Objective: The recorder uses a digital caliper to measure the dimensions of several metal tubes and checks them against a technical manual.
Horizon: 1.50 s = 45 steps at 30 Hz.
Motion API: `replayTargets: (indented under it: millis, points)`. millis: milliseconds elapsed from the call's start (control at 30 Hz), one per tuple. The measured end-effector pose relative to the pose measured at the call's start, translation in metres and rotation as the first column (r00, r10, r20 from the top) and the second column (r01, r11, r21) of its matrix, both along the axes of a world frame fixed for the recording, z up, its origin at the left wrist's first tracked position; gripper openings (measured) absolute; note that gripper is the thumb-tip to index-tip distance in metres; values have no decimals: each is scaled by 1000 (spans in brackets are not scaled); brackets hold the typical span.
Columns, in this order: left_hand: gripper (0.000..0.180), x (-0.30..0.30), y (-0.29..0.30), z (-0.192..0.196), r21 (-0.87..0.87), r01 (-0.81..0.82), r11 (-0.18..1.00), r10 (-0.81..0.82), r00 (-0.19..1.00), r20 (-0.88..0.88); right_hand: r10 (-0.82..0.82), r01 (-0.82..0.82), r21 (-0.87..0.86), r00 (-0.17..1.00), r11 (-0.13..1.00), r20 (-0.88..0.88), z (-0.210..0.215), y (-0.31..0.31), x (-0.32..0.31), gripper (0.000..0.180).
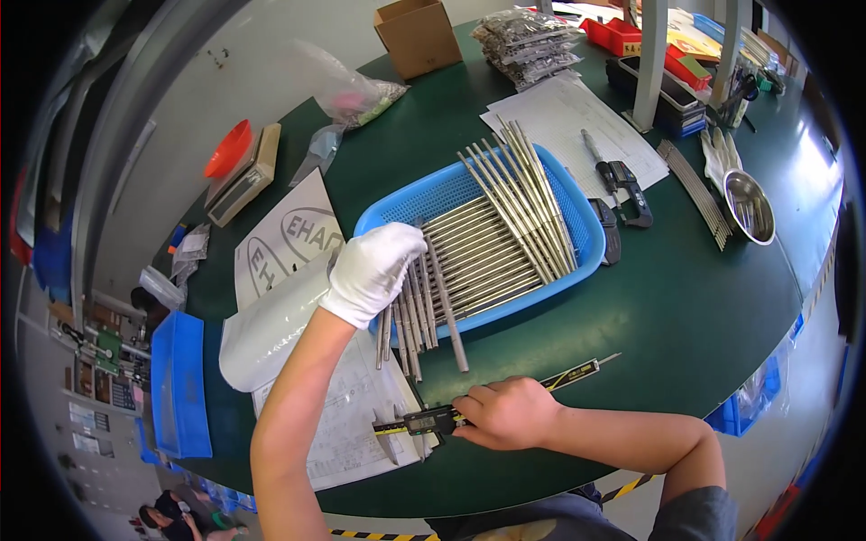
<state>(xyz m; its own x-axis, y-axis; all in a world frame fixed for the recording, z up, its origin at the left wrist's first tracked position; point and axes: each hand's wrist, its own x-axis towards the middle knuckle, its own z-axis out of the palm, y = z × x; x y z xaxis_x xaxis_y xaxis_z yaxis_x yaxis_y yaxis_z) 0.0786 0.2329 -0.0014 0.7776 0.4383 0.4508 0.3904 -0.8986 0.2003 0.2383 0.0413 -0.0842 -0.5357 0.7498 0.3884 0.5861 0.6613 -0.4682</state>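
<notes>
My left hand [370, 270], in a white glove, is closed at the left end of a blue perforated basket [588, 221]. Its fingertips pinch the upper end of a metal rod [446, 307], which slants down over the basket's near rim. Several more rods [410, 320] lean over that rim beside it. Inside the basket, one layer of rods [478, 257] lies lengthwise, and another bunch [523, 198] crosses on top toward the right. Bare and closed, my right hand [507, 413] grips a digital caliper [433, 421] near the table's front edge. The caliper's jaws are apart, with nothing visible between them.
Drawing sheets [347, 442] lie under the caliper's jaws. Right of the basket are a micrometer [622, 185], thin rods [699, 194] and a metal bowl [750, 207]. A scale [244, 176], a cardboard box [418, 38] and bagged parts [526, 45] stand farther back. A blue bin [180, 386] sits left.
</notes>
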Motion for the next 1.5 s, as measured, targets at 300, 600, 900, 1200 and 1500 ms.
replayTargets:
  millis: [300,600,900,1200,1500]
  points:
    - [14,-90,-114,60,-701,-296,649,728,508,460,3,-2,-40,1000,999,22,5,4,2,27]
    - [13,-160,-186,14,-843,-371,389,876,431,215,-19,18,21,999,1000,45,11,7,1,33]
    - [12,-158,-194,-29,-919,-279,280,896,420,145,-26,21,50,995,999,97,13,1,1,34]
    - [20,-114,-253,-41,-956,133,263,930,228,288,-42,20,356,998,934,56,46,-9,10,44]
    - [22,-93,-274,-56,-895,341,286,942,70,328,5,-36,325,995,945,97,46,-8,12,47]
